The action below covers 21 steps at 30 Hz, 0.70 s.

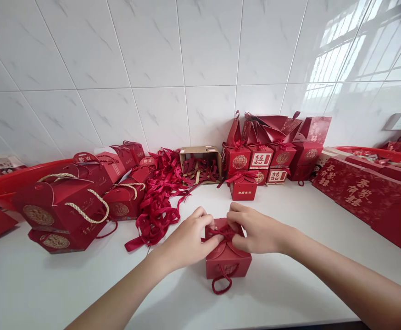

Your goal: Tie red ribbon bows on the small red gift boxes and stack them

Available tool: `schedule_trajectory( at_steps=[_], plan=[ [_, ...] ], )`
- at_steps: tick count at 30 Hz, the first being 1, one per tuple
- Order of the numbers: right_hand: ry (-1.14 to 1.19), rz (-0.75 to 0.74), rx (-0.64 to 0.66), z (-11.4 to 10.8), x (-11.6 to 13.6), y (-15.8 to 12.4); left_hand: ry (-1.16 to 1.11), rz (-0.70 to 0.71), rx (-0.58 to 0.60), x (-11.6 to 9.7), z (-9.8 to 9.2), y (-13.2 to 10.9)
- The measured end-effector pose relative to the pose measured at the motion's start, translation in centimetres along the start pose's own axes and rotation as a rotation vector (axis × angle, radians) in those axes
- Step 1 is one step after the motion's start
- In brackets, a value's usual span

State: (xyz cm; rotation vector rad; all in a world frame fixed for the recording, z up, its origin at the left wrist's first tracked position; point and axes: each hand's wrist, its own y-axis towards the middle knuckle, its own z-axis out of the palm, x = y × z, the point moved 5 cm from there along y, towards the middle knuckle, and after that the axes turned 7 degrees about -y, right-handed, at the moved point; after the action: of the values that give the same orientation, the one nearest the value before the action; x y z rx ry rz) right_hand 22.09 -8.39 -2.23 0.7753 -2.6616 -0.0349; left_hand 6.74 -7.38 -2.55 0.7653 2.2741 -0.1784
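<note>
We have both hands on a small red gift box [227, 260] that sits near the front middle of the white counter [290, 284]. Our left hand [188, 240] rests on the box's top left side, fingers curled in and pinching the dark red ribbon [223, 233] at the top. Our right hand [255, 231] comes in from the right and pinches the same ribbon, so the two hands meet over the box lid, fingertips nearly touching. A cord loop [221, 282] hangs from the box front toward us and lies on the counter.

Just left of the box, farther back, a loose heap of red ribbons [157, 201] spreads across the counter. Behind it an open cardboard box [200, 165] holds more ribbon pieces, standing against the tiled wall [152, 68]. Right of that box a stack of finished gift boxes [265, 158] with bows is piled against the wall, and one single tied box [243, 187] stands in front of the stack, well apart from our hands.

On the far left, larger red boxes with rope handles [66, 206] lie tipped and stacked, with a red tray [4, 183] behind them. Along the right edge flat red cartons [359, 192] with gold characters lie in a row, and a red basin [379, 153] sits behind them
</note>
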Motion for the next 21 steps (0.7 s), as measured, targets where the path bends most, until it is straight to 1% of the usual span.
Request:
schedule_trajectory(
  at_steps=[2,5,7,9,11,13,15,19,21],
  plan=[
    [0.017,0.042,-0.022,0.0,-0.9,-0.5,-0.005,-0.055,-0.050,1.2,-0.1,-0.1],
    [0.064,0.073,-0.048,0.3,-2.0,-1.1,-0.061,-0.090,-0.050,2.4,-0.1,-0.2],
    [0.092,0.060,-0.078,0.4,-2.2,-1.3,-0.136,-0.052,-0.064,2.4,-0.3,-0.2],
    [0.116,0.037,-0.122,0.5,-2.1,-1.4,-0.252,0.017,-0.077,2.2,-0.6,0.0],
    [0.145,0.018,-0.151,0.5,-2.0,-1.5,-0.386,0.062,-0.042,1.9,-0.6,0.4],
    [0.182,0.009,-0.156,0.6,-1.8,-1.6,-0.481,0.057,0.008,1.8,-0.3,0.8],
    [0.213,0.013,-0.157,0.7,-1.7,-1.8,-0.501,0.014,0.011,2.0,0.1,1.1],
    [0.259,0.052,-0.179,1.0,-1.4,-2.2,-0.422,-0.034,-0.084,2.6,0.4,1.2],
    [0.282,0.078,-0.181,1.2,-1.4,-2.5,-0.383,-0.044,-0.111,2.8,0.5,1.1]
  ],
)
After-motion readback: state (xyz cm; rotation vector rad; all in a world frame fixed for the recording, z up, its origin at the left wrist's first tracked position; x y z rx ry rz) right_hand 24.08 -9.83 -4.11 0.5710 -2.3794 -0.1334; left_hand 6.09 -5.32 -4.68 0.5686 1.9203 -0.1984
